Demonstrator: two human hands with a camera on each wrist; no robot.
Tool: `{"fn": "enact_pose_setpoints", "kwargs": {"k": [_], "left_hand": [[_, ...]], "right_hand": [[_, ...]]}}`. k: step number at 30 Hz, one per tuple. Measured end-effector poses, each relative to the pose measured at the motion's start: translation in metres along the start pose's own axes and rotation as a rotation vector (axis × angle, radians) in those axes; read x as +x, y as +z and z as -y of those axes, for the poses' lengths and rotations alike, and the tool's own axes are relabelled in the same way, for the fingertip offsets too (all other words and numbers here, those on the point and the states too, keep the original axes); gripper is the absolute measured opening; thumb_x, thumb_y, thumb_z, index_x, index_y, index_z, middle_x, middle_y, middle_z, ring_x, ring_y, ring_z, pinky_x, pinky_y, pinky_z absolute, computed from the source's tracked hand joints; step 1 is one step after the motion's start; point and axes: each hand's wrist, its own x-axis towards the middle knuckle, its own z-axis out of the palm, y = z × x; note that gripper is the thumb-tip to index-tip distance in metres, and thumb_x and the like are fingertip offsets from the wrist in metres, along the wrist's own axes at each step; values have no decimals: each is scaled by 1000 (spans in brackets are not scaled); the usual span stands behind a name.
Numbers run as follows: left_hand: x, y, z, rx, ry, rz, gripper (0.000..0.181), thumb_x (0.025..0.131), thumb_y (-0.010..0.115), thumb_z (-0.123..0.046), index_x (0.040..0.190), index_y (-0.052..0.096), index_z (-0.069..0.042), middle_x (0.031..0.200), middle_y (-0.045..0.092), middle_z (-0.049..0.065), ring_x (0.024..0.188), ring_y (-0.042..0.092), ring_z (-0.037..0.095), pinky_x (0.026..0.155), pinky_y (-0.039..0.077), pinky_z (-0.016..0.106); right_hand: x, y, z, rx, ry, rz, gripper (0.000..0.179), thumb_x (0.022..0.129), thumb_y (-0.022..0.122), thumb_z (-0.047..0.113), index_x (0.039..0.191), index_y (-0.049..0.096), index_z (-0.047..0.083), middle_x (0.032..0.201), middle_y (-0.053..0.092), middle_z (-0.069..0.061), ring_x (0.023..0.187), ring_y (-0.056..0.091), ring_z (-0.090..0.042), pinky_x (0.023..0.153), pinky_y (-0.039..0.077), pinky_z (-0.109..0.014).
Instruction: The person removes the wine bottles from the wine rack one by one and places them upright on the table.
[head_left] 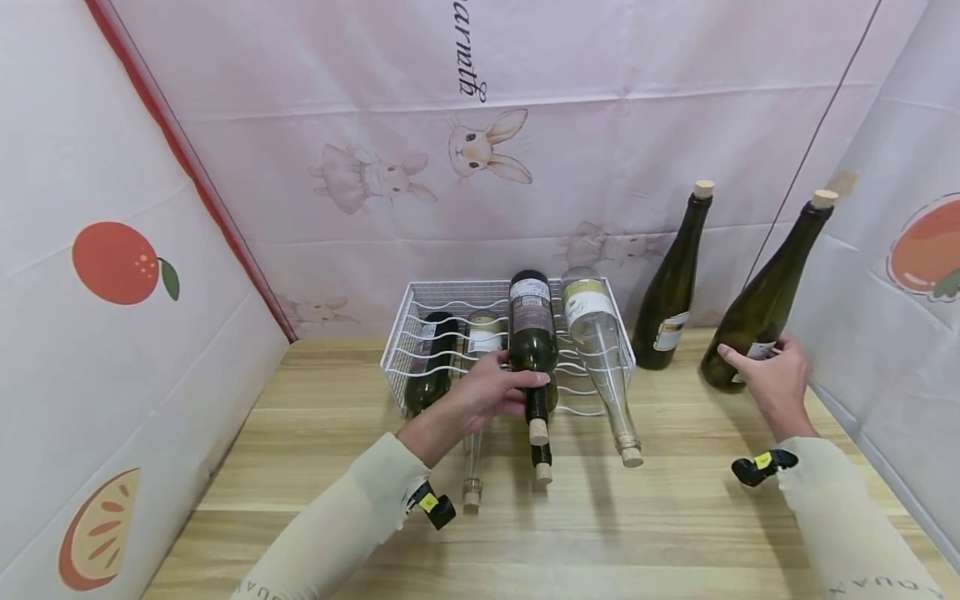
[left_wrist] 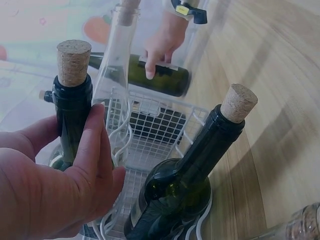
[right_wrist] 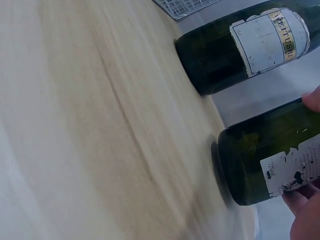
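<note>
My left hand (head_left: 491, 387) grips the neck of a dark wine bottle (head_left: 532, 317) lying on top of a white wire rack (head_left: 465, 287), its cork (left_wrist: 73, 62) towards me. Beside it on the top level lies a clear glass bottle (head_left: 603, 354) with a pale label. Another dark bottle (left_wrist: 167, 195) lies beneath the gripped one, its corked neck sticking out. At the right, my right hand (head_left: 776, 379) grips the lower body of a tall green bottle (head_left: 765, 292), fingers around its torn label (right_wrist: 295, 167). The bottle leans slightly, its base close over the table.
A second corked green bottle (head_left: 671, 287) stands upright between the rack and my right hand. On the rack's lower level lie a dark bottle (head_left: 427, 387) and a clear one (head_left: 486, 329). Printed cloth walls (head_left: 360, 75) enclose the wooden table (head_left: 315, 400).
</note>
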Motion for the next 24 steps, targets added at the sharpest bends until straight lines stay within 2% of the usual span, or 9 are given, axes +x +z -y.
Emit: {"fn": "enact_pose_setpoints", "kwargs": {"k": [6, 12, 15, 20, 24], "left_hand": [[2, 0, 1, -3, -4, 0, 93, 89, 80, -11, 159, 20, -4, 128, 66, 30, 93, 78, 31, 78, 66, 36], [2, 0, 3, -4, -5, 4, 96, 89, 80, -12, 161, 17, -3, 127, 68, 30, 95, 78, 31, 80, 66, 37], [2, 0, 4, -11, -2, 10, 95, 89, 80, -12, 161, 18, -3, 127, 68, 30, 95, 78, 31, 81, 65, 37], [1, 0, 4, -17, 5, 22, 93, 90, 79, -13, 161, 19, -3, 127, 68, 29, 93, 78, 28, 81, 65, 36], [1, 0, 4, -13, 5, 18, 90, 90, 79, -13, 160, 23, -3, 126, 69, 29, 89, 78, 25, 79, 66, 35]], "right_hand": [[1, 1, -5, 1, -15, -23, 59, 76, 89, 46, 114, 58, 13, 103, 57, 7, 89, 49, 1, 73, 41, -17], [1, 0, -7, -9, -38, -13, 61, 78, 88, 45, 117, 59, 9, 105, 59, 2, 84, 47, 5, 72, 41, -15], [2, -1, -7, -36, -68, 5, 65, 79, 87, 46, 120, 59, 5, 108, 62, -4, 85, 50, 1, 71, 42, -16], [5, -5, -5, -94, -112, 64, 75, 83, 83, 48, 129, 54, -5, 118, 61, -21, 98, 55, -23, 69, 40, -21], [9, -7, -4, -156, -144, 124, 77, 85, 79, 52, 126, 52, -8, 111, 59, -22, 96, 54, -31, 65, 41, -26]]}}
